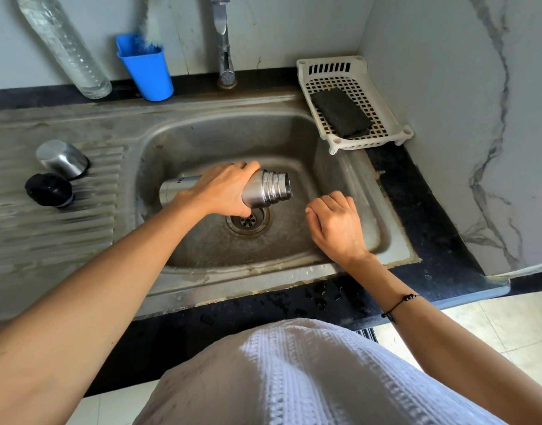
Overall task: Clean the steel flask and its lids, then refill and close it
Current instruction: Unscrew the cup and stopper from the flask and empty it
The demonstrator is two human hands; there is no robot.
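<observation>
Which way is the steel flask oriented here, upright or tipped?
Tipped. The left hand grips the steel flask roughly on its side over the sink, its uncapped threaded mouth pointing right above the drain.

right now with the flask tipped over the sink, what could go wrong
The left hand alone grips the steel flask sideways above the drain; wet steel could slip and drop into the sink basin. The steel cap and black stopper sit on the ribbed drainboard, where the left arm might knock them.
</observation>
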